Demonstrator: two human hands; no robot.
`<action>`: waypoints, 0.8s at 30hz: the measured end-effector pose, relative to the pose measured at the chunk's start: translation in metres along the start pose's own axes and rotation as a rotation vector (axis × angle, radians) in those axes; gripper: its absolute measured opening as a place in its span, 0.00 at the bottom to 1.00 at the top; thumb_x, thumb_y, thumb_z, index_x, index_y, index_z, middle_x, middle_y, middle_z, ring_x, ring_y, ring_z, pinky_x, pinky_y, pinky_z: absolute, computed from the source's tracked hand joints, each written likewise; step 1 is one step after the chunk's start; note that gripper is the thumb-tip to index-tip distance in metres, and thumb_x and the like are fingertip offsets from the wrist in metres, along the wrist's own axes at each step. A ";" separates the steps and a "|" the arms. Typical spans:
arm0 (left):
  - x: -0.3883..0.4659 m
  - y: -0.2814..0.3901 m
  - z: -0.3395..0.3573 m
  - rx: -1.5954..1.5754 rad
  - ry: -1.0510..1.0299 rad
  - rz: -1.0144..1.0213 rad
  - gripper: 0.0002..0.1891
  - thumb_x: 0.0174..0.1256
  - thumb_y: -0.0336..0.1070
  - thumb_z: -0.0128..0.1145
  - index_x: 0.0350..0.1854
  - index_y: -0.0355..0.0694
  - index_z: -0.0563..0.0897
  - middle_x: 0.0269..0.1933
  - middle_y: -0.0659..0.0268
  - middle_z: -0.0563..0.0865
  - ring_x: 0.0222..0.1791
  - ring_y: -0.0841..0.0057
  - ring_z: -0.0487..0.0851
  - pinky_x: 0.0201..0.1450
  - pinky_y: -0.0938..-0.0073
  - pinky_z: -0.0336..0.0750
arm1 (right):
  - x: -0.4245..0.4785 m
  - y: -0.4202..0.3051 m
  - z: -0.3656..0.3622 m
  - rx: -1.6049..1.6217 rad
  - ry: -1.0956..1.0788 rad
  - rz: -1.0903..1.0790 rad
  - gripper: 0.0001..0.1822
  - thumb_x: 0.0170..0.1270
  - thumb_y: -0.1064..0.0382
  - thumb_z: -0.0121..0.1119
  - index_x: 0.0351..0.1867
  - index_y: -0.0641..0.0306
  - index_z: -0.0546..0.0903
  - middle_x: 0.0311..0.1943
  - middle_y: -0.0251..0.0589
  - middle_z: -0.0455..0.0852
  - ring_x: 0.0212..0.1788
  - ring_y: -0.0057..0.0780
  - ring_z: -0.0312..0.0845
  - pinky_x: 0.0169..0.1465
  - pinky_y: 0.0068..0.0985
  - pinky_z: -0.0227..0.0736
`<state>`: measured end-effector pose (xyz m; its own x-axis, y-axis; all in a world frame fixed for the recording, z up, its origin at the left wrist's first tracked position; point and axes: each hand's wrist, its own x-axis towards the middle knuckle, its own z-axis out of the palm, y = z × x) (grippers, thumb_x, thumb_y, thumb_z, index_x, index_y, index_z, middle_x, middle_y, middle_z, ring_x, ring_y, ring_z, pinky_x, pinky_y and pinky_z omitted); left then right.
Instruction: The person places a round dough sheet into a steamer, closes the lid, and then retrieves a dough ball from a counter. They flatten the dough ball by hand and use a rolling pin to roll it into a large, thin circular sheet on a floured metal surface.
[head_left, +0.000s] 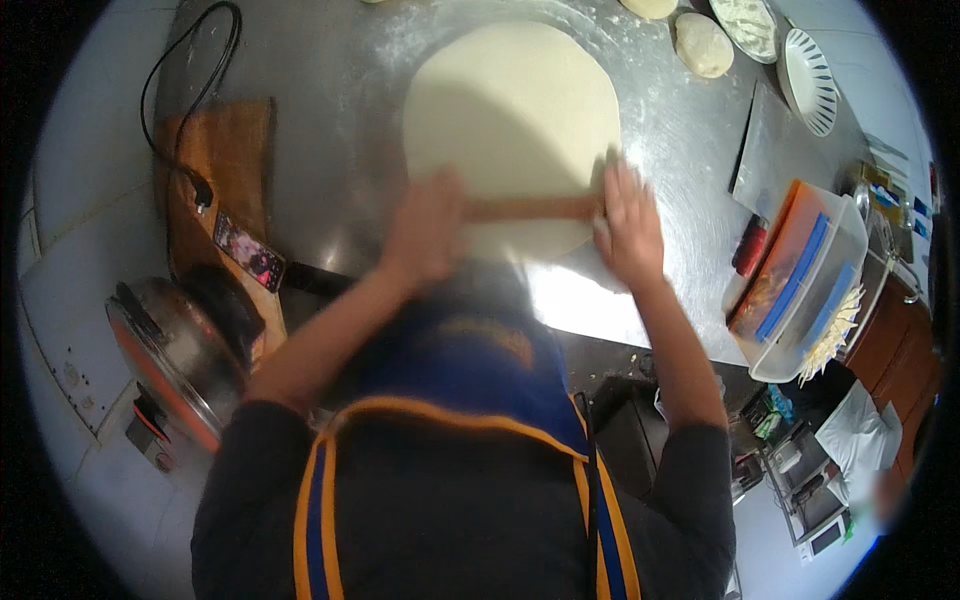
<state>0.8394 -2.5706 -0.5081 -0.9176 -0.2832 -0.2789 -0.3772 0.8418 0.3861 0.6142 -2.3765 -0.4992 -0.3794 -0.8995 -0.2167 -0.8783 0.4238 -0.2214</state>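
A large round sheet of dough (517, 112) lies flat on the floured metal table (330, 150). Across its near part runs a wooden rolling pin (532, 208), roughly level in the view. My left hand (429, 225), blurred, rests over the pin's left end, which it hides. At the right end my right hand (628, 217) lies on the pin with its fingers extended, at the dough's right edge. Whether the fingers close round the pin is not clear; both palms face down. A ball of dough (703, 45) and part of another (649, 6) sit at the far right.
On the left are a wooden board (232, 150), a black cable (142, 97), a phone (250, 252) and a metal-lidded pan (180, 337). To the right stand a plastic container (802, 285), a red-handled tool (750, 246), a metal blade (772, 150) and a patterned dish (806, 82).
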 end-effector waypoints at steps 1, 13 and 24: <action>-0.015 0.007 0.002 -0.072 -0.050 0.010 0.31 0.64 0.42 0.50 0.68 0.36 0.58 0.69 0.50 0.59 0.70 0.56 0.56 0.69 0.55 0.50 | -0.016 -0.018 -0.023 -0.005 -0.192 0.025 0.37 0.60 0.58 0.54 0.69 0.63 0.53 0.70 0.48 0.53 0.71 0.43 0.48 0.70 0.42 0.49; -0.046 0.031 0.023 -0.041 -0.166 0.060 0.31 0.65 0.44 0.46 0.68 0.36 0.57 0.71 0.51 0.54 0.71 0.57 0.52 0.70 0.52 0.46 | -0.081 -0.036 0.021 -0.004 -0.005 0.103 0.36 0.58 0.56 0.60 0.66 0.60 0.60 0.68 0.50 0.55 0.68 0.45 0.54 0.69 0.43 0.50; 0.009 -0.012 0.003 -1.172 0.312 -0.931 0.27 0.65 0.44 0.55 0.60 0.31 0.67 0.56 0.53 0.75 0.53 0.71 0.75 0.52 0.72 0.71 | -0.090 -0.084 0.039 1.154 -0.007 0.338 0.23 0.63 0.62 0.50 0.59 0.65 0.66 0.45 0.44 0.74 0.45 0.30 0.70 0.49 0.28 0.67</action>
<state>0.8360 -2.5820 -0.5174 -0.2382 -0.6978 -0.6756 -0.5625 -0.4679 0.6817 0.7334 -2.3268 -0.4982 -0.5357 -0.7254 -0.4322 0.0451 0.4865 -0.8725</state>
